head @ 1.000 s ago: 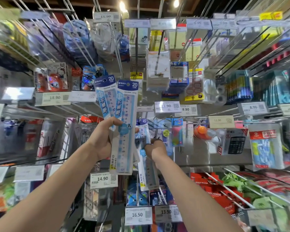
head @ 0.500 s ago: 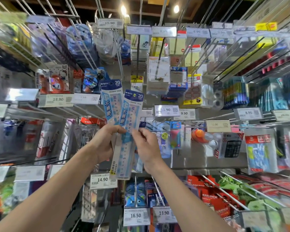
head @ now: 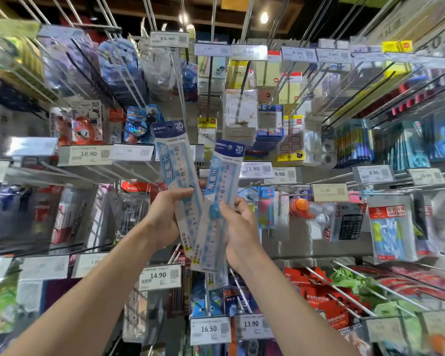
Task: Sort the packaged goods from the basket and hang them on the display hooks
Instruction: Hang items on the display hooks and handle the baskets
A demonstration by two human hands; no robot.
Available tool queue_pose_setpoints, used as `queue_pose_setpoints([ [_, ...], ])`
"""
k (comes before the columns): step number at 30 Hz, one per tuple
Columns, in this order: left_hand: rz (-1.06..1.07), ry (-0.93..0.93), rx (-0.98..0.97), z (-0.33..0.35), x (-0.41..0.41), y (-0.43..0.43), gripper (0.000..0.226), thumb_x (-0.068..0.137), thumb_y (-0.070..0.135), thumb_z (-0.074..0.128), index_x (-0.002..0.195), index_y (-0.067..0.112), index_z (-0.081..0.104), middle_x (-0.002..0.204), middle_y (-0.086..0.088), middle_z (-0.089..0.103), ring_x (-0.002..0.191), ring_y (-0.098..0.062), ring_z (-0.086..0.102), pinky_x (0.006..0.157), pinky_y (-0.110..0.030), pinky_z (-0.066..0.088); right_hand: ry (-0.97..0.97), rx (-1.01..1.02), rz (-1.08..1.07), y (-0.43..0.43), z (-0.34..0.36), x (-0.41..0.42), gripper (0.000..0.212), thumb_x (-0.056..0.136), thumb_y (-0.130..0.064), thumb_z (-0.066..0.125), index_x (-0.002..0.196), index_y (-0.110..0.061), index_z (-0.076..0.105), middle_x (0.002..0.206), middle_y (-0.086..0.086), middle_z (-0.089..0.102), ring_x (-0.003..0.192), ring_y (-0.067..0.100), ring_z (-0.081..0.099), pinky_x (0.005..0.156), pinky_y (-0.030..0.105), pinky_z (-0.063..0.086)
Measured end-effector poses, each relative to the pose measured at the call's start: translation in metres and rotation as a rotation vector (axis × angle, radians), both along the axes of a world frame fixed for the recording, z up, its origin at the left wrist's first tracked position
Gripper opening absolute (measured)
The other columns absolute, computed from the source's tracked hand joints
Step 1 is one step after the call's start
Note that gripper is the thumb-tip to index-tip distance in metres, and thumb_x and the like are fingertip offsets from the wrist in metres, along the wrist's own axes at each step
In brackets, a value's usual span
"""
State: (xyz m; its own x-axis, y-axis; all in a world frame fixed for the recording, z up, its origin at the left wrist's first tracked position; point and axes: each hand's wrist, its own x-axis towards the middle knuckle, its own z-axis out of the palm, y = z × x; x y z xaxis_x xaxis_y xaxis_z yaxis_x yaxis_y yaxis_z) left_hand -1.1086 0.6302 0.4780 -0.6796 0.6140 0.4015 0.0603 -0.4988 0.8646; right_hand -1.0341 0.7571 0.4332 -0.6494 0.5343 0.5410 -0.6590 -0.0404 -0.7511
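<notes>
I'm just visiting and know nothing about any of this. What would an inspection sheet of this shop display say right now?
Surface: no table; a grey display wall fitted with metal hooks.
Job's things: two blue ruler packs fanned apart, the left ruler pack and the right ruler pack; basket not in view.
Clutter: hanging stationery, a calculator pack, a price tag reading 14.90.
Hands: left hand grips the left ruler pack; right hand pinches the right ruler pack.
Cables: nothing seen.
Surroundings: ceiling lights overhead; picture edges blurred.
</notes>
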Motion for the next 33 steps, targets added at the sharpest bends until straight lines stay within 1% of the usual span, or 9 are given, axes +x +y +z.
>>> queue_pose_setpoints([
  [7, 0.061, 0.037, -0.012, 0.006, -0.003, -0.004, 0.032, 0.099, 0.011, 0.049, 0.124, 0.012, 0.069, 0.112, -0.013, 0.074, 0.099, -0.026, 0.073, 0.089, -0.049, 0.054, -0.268, 0.110, 0.002, 0.034, -0.056, 0.010, 0.024, 0.101, -0.003, 0.050, 0.114, -0.011, 0.068, 0.110, 0.013, 0.075, 0.096, 0.024, 0.072, 0.083, 0.038, 0.057],
  [10, 0.101, 0.089, -0.041, 0.008, -0.003, -0.005, 0.035, 0.098, 0.012, 0.051, 0.129, 0.013, 0.067, 0.127, -0.016, 0.070, 0.115, -0.032, 0.069, 0.098, -0.056, 0.051, -0.426, 0.105, -0.089, 0.048, -0.070, 0.006, 0.021, 0.101, -0.003, 0.050, 0.110, -0.012, 0.067, 0.102, 0.011, 0.074, 0.087, 0.025, 0.069, 0.074, 0.037, 0.054],
  [14, 0.150, 0.159, -0.094, 0.011, 0.000, -0.003, 0.031, 0.100, 0.012, 0.050, 0.122, 0.018, 0.071, 0.124, -0.008, 0.073, 0.114, -0.029, 0.071, 0.108, -0.062, 0.044, -0.546, 0.113, -0.203, 0.054, -0.067, 0.004, 0.013, 0.103, -0.008, 0.050, 0.106, -0.015, 0.061, 0.108, 0.008, 0.069, 0.093, 0.024, 0.062, 0.081, 0.038, 0.049],
  [17, 0.165, 0.191, -0.123, 0.011, 0.003, -0.001, 0.031, 0.099, 0.012, 0.051, 0.117, 0.020, 0.074, 0.123, -0.004, 0.074, 0.114, -0.029, 0.071, 0.110, -0.062, 0.042, -0.545, 0.168, -0.229, 0.051, -0.054, 0.002, 0.009, 0.108, -0.013, 0.049, 0.114, -0.019, 0.052, 0.112, -0.001, 0.062, 0.099, 0.016, 0.058, 0.079, 0.030, 0.047],
  [20, 0.173, 0.218, -0.119, 0.011, 0.005, -0.001, 0.031, 0.098, 0.011, 0.051, 0.119, 0.020, 0.072, 0.123, 0.000, 0.075, 0.114, -0.029, 0.071, 0.110, -0.063, 0.041, -0.519, 0.234, -0.250, 0.047, -0.043, -0.007, 0.030, 0.108, -0.019, 0.050, 0.136, -0.012, 0.051, 0.130, 0.003, 0.063, 0.118, 0.023, 0.058, 0.101, 0.039, 0.048],
  [25, 0.181, 0.221, -0.078, 0.014, 0.004, -0.004, 0.030, 0.099, 0.007, 0.048, 0.118, 0.018, 0.068, 0.116, -0.003, 0.076, 0.110, -0.030, 0.073, 0.109, -0.064, 0.043, -0.489, 0.238, -0.220, 0.039, -0.033, -0.014, 0.044, 0.108, -0.024, 0.050, 0.150, -0.014, 0.039, 0.148, 0.000, 0.049, 0.132, 0.026, 0.049, 0.112, 0.043, 0.040],
  [29, 0.179, 0.233, -0.102, 0.016, 0.002, -0.004, 0.028, 0.101, 0.010, 0.046, 0.116, 0.018, 0.068, 0.117, -0.010, 0.076, 0.111, -0.029, 0.073, 0.110, -0.062, 0.042, -0.495, 0.230, -0.213, 0.036, -0.033, -0.021, 0.024, 0.109, -0.020, 0.048, 0.131, -0.013, 0.049, 0.118, 0.004, 0.062, 0.106, 0.023, 0.058, 0.094, 0.036, 0.047],
  [31, 0.189, 0.229, -0.111, 0.017, 0.003, -0.003, 0.030, 0.101, 0.010, 0.046, 0.119, 0.017, 0.069, 0.119, -0.011, 0.075, 0.111, -0.027, 0.073, 0.107, -0.059, 0.045, -0.495, 0.232, -0.222, 0.034, -0.031, -0.026, 0.013, 0.108, -0.016, 0.047, 0.120, -0.015, 0.051, 0.118, 0.012, 0.064, 0.096, 0.020, 0.058, 0.086, 0.033, 0.049],
  [33, 0.210, 0.235, -0.123, 0.017, 0.003, -0.001, 0.031, 0.101, 0.011, 0.048, 0.119, 0.019, 0.072, 0.118, -0.007, 0.076, 0.114, -0.025, 0.071, 0.102, -0.055, 0.048, -0.509, 0.259, -0.239, 0.032, -0.026, -0.028, 0.023, 0.108, -0.014, 0.045, 0.130, -0.012, 0.051, 0.131, 0.020, 0.061, 0.107, 0.027, 0.062, 0.088, 0.037, 0.052],
])
